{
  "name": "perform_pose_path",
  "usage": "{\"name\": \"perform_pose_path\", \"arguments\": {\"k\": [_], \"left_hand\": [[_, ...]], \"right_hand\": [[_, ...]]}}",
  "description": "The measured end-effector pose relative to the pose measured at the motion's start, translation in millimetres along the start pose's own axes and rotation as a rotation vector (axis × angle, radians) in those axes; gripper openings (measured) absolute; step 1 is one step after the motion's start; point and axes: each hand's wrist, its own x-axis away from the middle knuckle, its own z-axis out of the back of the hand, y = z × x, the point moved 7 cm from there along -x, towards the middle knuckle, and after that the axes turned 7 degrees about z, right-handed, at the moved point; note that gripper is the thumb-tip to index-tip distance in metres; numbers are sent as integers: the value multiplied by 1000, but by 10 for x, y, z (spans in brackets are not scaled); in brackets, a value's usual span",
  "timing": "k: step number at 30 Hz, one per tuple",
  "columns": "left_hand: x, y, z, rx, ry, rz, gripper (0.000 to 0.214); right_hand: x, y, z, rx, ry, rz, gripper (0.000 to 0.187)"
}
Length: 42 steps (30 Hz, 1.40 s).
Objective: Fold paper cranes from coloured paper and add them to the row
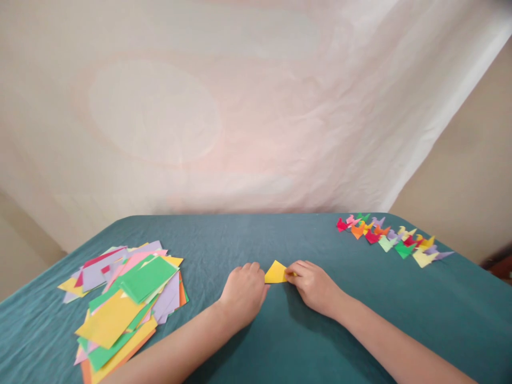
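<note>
A small folded piece of yellow paper (276, 272) shows between my hands near the middle of the table, its peak pointing away from me. My left hand (245, 292) is closed at the paper's left end, with the fingers curled and partly hidden from view. At the other end, my right hand (314, 285) pinches the paper's right edge between thumb and fingers. The paper's lower corners are covered by the hands.
Loose coloured paper sheets (150, 279) lie in an untidy pile on the left of the green tablecloth (224, 240). Several small folded paper birds (388, 244) stand in rows at the back right. A pale cloth (256, 106) hangs behind the table.
</note>
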Motion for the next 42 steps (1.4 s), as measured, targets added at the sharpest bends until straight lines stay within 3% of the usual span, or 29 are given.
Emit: {"name": "perform_pose_path", "arguments": {"k": [4,11,17,26,29,33,37,42], "left_hand": [[-40,-19,2,19,78,24,21],[-39,55,22,-1,159,-110,10],[-60,43,-61,22,164,-207,13],[-12,44,21,121,310,-264,21],[-37,-31,22,266,331,-226,25],[-88,-171,35,644,327,-147,21],[-158,-327,-14,987,330,9,17],[-227,-511,-166,1249,334,185,24]], "right_hand": [[15,25,-19,-34,52,-14,24],[28,11,37,-87,103,-48,26],[22,0,87,-97,149,-49,21],[-11,-62,168,-12,211,-24,20],[9,-16,180,0,234,-61,20],[21,30,183,-34,247,-97,21],[24,25,243,-78,299,-100,22],[79,110,313,-179,421,-185,22]]}}
